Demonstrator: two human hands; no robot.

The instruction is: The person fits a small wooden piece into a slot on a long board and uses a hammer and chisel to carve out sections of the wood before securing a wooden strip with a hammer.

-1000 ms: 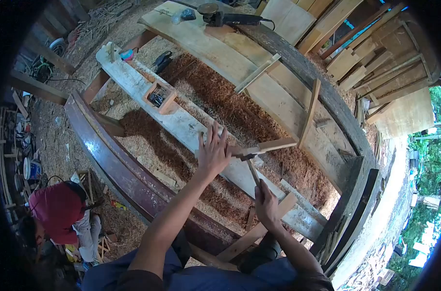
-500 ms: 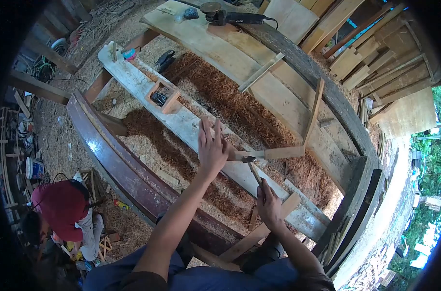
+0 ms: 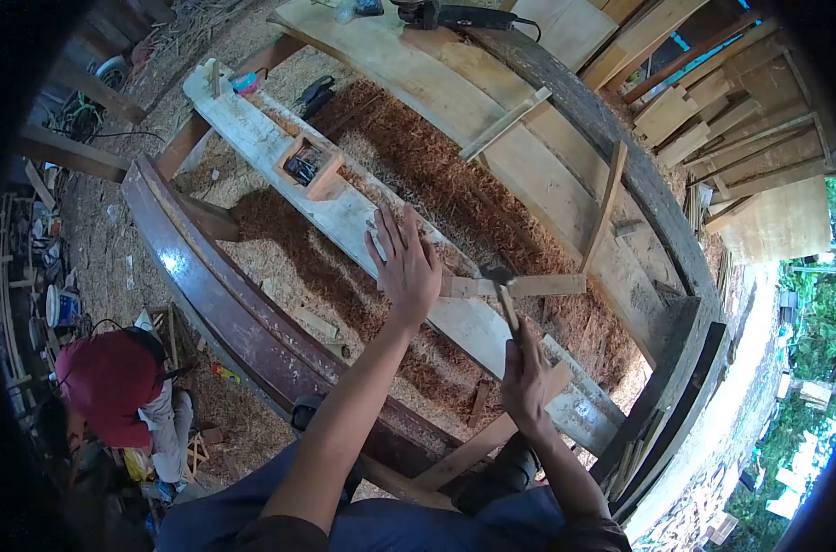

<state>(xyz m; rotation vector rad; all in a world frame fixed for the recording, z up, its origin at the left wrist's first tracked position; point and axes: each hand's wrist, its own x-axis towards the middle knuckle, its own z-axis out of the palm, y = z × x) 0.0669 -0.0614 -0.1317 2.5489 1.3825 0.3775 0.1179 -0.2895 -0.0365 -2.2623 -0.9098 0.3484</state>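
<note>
- The left hand (image 3: 406, 267) lies flat, fingers spread, pressing a short pale wooden strip (image 3: 528, 286) onto the long whitish plank (image 3: 344, 216)
- The right hand (image 3: 525, 375) is clenched round a wooden-handled hammer (image 3: 502, 293); its head sits on the strip
- The strip looks placed, its nailing seemingly unfinished; a small wooden box of nails (image 3: 307, 167) stands further along the plank

Sawdust lies open either side of the long plank (image 3: 344, 225); the nail box (image 3: 309, 167) and upright batten (image 3: 606, 207) block passage
</note>
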